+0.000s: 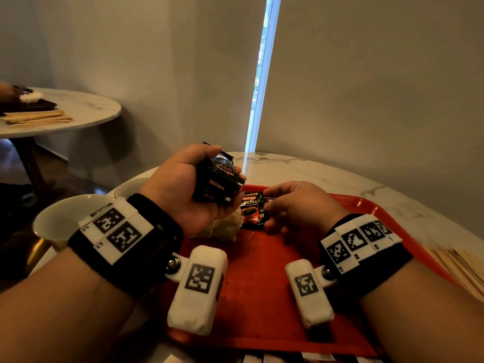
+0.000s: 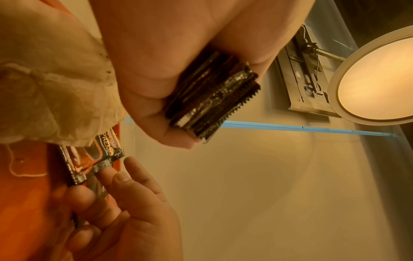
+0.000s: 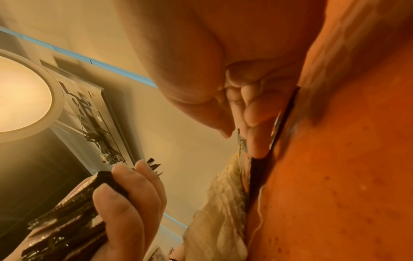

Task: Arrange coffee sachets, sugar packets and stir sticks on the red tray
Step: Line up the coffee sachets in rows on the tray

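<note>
Gripping a stack of coffee sachets (image 1: 218, 179) above the red tray (image 1: 262, 297), the left hand (image 1: 183, 189) is waiting while the right hand (image 1: 296, 205) is pinching one sachet (image 1: 251, 210) onto the tray, likely needing another alongside next.

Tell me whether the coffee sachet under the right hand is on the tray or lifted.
On the tray: the coffee sachet lies flat on the red tray, with the right hand pinching a second sachet beside it.

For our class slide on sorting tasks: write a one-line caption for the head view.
Left hand grips a stack of coffee sachets while right hand places one sachet on the red tray.
</note>
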Available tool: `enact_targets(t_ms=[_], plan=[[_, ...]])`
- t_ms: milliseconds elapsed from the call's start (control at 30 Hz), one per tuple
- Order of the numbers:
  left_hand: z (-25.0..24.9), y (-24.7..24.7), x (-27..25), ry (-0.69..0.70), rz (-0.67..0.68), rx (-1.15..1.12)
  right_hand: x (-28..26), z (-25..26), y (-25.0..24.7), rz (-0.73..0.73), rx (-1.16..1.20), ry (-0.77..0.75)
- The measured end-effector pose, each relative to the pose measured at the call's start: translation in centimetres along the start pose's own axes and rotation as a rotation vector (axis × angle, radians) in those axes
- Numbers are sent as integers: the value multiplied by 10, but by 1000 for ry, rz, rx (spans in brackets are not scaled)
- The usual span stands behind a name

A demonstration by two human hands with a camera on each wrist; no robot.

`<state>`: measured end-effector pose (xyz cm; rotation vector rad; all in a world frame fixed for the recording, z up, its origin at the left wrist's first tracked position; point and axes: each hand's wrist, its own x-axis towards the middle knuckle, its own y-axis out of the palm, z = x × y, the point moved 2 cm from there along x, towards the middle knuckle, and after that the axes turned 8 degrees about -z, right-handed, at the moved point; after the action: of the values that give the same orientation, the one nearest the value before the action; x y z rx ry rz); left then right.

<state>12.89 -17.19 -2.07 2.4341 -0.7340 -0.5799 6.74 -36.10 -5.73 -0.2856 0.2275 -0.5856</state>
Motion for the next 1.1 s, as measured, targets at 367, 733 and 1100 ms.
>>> enact_targets(t_ms=[367,733,1100], plan=[[3,1,0,9,1,47,5,1,-1,-3,-23,-24],[4,2,-1,-15,18,38,-10,28,-12,23,114,-403],[4,3,-3,-9,104,91,-32,47,-1,45,-56,-762]])
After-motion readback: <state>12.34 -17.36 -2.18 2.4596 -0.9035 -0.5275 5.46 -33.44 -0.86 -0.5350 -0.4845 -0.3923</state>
